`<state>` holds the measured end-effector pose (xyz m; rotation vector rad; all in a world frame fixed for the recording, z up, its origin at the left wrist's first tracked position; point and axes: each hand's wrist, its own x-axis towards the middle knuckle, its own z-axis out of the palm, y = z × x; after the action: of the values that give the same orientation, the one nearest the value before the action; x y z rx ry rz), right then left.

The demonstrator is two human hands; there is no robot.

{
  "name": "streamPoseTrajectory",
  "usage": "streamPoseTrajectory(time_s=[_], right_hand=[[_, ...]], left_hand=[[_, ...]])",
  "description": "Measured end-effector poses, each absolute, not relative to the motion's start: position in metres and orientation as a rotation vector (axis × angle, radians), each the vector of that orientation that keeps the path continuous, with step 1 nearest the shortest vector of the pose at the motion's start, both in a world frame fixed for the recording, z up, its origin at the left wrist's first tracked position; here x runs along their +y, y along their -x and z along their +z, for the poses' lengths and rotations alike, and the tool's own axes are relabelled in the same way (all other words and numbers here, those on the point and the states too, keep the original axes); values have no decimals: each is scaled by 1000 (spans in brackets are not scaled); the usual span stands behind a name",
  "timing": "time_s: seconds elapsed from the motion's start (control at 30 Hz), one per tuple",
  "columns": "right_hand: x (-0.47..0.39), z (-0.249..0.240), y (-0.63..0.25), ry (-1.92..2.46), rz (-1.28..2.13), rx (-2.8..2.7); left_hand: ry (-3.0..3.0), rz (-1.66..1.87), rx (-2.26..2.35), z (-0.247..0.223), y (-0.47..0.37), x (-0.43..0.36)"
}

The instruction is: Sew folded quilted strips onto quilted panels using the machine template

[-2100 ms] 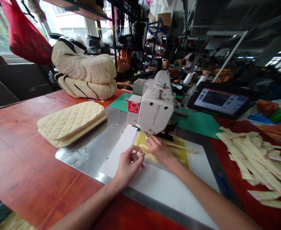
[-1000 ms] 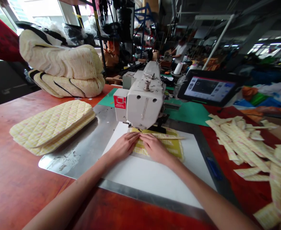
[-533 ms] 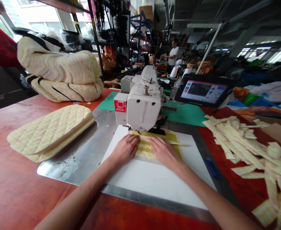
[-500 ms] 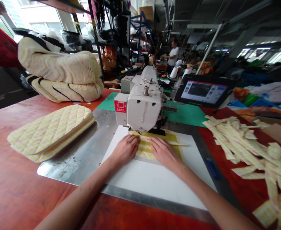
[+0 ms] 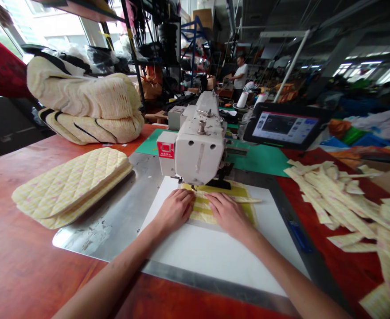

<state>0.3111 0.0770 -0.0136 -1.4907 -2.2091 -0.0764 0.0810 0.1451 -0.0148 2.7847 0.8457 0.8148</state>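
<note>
My left hand [image 5: 177,207] lies flat, fingers together and stretched forward, at the left end of a narrow pale-yellow fabric strip [image 5: 251,200]. My right hand [image 5: 231,214] presses on the same strip farther right, its fingers also extended. Beneath them is a yellow checked fabric piece [image 5: 200,217], set in a white template sheet [image 5: 215,261]. The strip's right end sticks out past my right hand. Just beyond my fingertips stands the head of a white sewing machine [image 5: 200,157]; its needle area is close to my left fingers.
Quilted yellow pads [image 5: 72,184] are stacked at left, with bundled padded pieces [image 5: 85,97] behind. Loose fabric strips [image 5: 341,199] cover the right side, near a blue-handled tool [image 5: 299,237]. A control screen [image 5: 284,124] stands at back right. A person [image 5: 239,75] is in the background.
Both hands stay on the strip with hardly any movement. The whole view has shifted very slightly.
</note>
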Motion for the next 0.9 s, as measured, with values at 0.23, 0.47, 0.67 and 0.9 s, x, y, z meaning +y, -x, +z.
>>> streamPoseTrajectory(time_s=[0.23,0.47,0.67,0.9], right_hand=[[75,-14,-319,1475,-8,-2156],[82,-18,-331,1479,15,-2137],[95,-25,-333,1438,64,-2144],[93,-23,-318,1418,73,-2140]], left_hand=[[-2773,821,851,-14,-88,141],[-2824,818,937,-15,-99,146],[-2823,823,950,-16,-94,155],[-2798,800,978,-13,-77,153]])
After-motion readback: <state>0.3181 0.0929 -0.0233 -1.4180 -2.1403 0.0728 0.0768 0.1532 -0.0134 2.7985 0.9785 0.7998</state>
